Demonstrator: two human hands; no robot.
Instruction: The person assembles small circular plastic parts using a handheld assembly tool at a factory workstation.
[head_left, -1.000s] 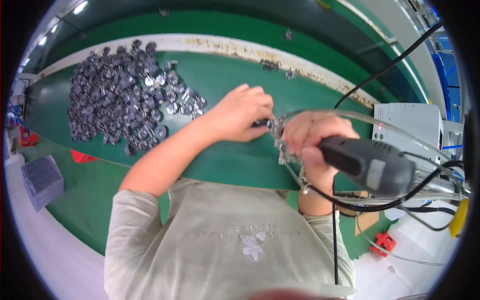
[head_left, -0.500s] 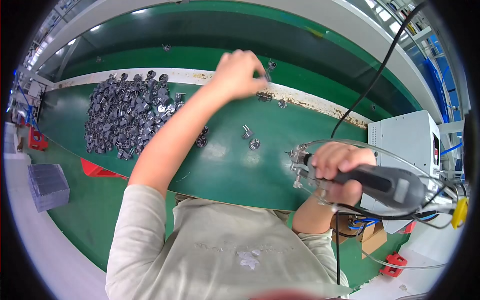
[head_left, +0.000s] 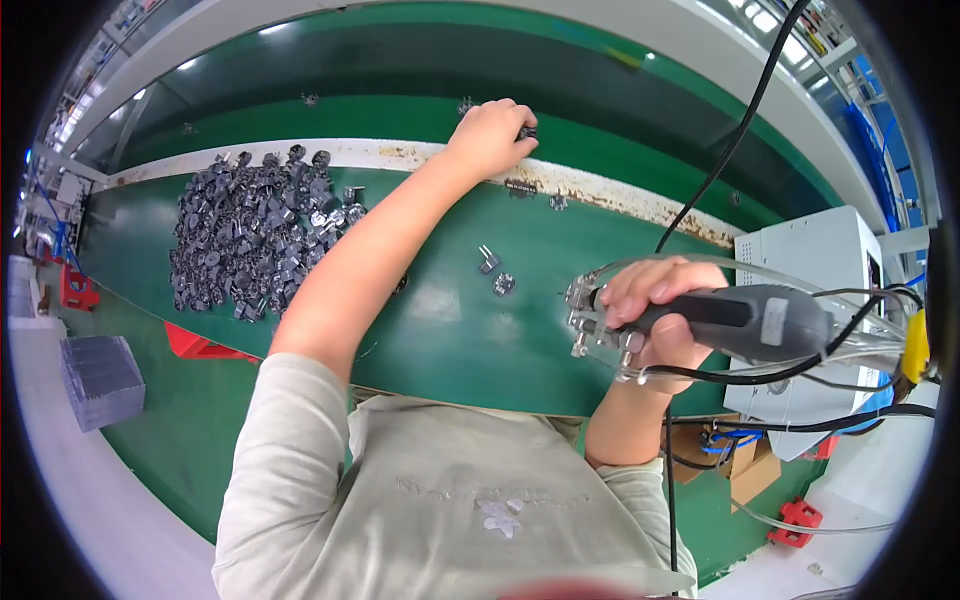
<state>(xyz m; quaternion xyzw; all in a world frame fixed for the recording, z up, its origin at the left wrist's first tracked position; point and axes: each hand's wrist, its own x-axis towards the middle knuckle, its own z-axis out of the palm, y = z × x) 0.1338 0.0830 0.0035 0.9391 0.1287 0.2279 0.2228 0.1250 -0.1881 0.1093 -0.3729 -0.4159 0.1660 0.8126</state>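
Note:
My left hand [head_left: 490, 140] reaches over the white ledge at the back of the bench, its fingers curled round a small dark plug-like part [head_left: 527, 132]. My right hand [head_left: 660, 305] is wrapped round the handle of a grey and black electric screwdriver [head_left: 770, 322] with a metal head and clear hoses. Its thin tip points left above the bench. Between the hands, a two-pronged part [head_left: 488, 260] and a round part [head_left: 503, 284] lie on the green bench top [head_left: 470, 350]. A large heap of similar dark parts [head_left: 240, 235] is left of my left forearm.
Rust marks the white ledge [head_left: 640, 212]; single parts [head_left: 558, 202] sit along it. A white machine [head_left: 800, 260] stands at the right. Black cables [head_left: 735, 140] hang around the tool. Below are red plastic stools [head_left: 795, 522] and a cardboard box [head_left: 752, 475].
My left hand has shifted slightly left and settled beyond the ledge. The screwdriver in my right hand has moved a little left and up. The view has shifted slightly.

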